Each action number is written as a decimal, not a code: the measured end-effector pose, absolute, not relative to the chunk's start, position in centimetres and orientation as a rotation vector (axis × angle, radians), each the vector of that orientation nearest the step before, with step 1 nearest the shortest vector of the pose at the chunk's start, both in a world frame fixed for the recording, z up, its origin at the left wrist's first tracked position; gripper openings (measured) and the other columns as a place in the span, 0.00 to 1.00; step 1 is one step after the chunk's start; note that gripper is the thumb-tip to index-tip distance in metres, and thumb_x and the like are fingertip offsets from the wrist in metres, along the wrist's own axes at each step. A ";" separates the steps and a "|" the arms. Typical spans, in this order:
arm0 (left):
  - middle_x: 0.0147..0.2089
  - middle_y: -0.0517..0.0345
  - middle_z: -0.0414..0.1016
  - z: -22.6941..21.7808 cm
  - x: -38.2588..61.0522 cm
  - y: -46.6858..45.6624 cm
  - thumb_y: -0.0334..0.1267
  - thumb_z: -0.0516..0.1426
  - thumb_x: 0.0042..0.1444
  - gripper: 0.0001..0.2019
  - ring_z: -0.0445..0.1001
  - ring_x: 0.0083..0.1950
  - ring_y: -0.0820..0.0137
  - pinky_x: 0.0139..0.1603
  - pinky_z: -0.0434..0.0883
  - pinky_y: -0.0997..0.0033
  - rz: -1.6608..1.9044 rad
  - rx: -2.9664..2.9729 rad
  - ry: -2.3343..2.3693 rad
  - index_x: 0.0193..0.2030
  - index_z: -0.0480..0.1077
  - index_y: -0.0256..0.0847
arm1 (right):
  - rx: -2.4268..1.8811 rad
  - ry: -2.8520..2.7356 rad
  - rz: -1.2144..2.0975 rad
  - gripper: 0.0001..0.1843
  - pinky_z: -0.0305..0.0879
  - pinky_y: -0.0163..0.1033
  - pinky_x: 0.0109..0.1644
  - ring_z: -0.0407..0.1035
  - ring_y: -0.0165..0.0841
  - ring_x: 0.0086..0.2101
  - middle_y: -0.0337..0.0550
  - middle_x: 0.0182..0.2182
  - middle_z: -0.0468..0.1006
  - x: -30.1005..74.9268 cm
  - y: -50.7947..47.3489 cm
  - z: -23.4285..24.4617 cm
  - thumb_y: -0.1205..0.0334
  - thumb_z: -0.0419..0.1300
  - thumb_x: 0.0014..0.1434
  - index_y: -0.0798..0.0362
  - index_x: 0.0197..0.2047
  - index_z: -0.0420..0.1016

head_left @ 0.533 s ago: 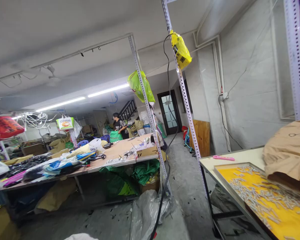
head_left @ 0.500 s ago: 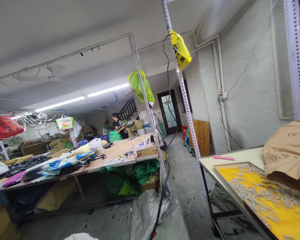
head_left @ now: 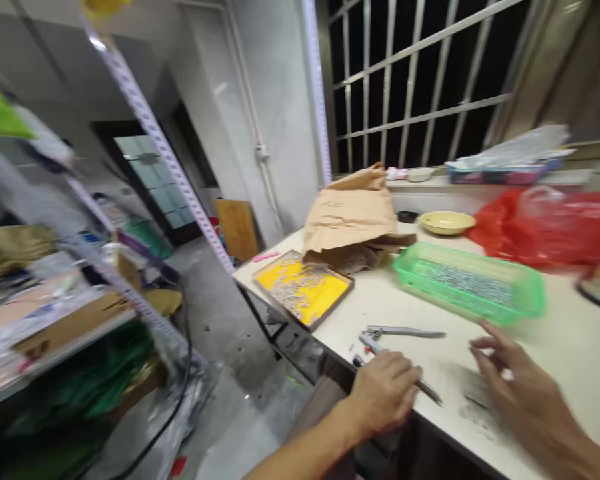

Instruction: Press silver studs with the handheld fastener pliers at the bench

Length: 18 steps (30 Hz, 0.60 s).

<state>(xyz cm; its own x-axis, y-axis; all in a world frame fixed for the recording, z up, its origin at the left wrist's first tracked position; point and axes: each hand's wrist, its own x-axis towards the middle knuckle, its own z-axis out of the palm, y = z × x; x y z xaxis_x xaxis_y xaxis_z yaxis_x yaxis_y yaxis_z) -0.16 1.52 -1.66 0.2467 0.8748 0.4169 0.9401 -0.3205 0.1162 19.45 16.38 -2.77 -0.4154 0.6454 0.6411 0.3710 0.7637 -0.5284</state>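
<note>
My left hand (head_left: 386, 392) lies at the table's front edge, its fingers wrapped over the lower handle of grey metal hand pliers (head_left: 405, 331). The pliers' handles are spread, and the upper one rests on the tabletop. A small dark piece and a red spot show by the jaws, too blurred to name. To the right, my right hand (head_left: 517, 390) hovers over the table with thumb and fingers apart, and I see nothing in it. Beyond it stands a green plastic basket (head_left: 415, 283) holding many thin metal pieces. Small dark bits lie beneath the right hand.
A yellow-bottomed tray (head_left: 337, 288) with many small silver pieces sits at the table's left end. Behind it is a brown paper bag (head_left: 353, 210). A yellow bowl (head_left: 447, 223) and red plastic bags (head_left: 555, 230) stand near the barred window (head_left: 415, 73). A perforated post (head_left: 165, 153) rises left.
The view has swung right and down, from the room and far workbench to this table. Both my hands, the pliers and the green basket are now in view.
</note>
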 end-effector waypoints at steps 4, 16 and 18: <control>0.54 0.52 0.67 -1.8 -1.2 1.8 0.33 0.47 0.63 0.16 0.62 0.59 0.63 0.64 0.61 0.57 -0.773 -2.355 -1.710 0.56 0.63 0.38 | -0.720 -2.069 0.392 0.24 0.68 0.36 0.28 0.66 0.32 0.25 0.44 0.38 0.70 19.1 17.4 -2.2 0.53 0.48 0.69 0.49 0.64 0.54; 0.62 0.49 0.57 -0.6 -1.5 2.4 0.32 0.45 0.65 0.18 0.55 0.64 0.61 0.64 0.61 0.54 -0.783 -2.436 -1.728 0.60 0.61 0.38 | -0.594 -2.170 0.293 0.20 0.70 0.39 0.36 0.69 0.35 0.33 0.46 0.38 0.70 19.0 17.9 -1.2 0.63 0.46 0.69 0.54 0.63 0.56; 0.64 0.49 0.54 1.1 -2.5 2.1 0.34 0.45 0.66 0.18 0.54 0.64 0.61 0.64 0.61 0.56 -0.865 -2.402 -1.780 0.61 0.60 0.38 | -0.594 -2.186 0.315 0.19 0.70 0.41 0.39 0.69 0.36 0.36 0.47 0.40 0.70 19.0 17.8 -1.3 0.64 0.46 0.70 0.53 0.62 0.57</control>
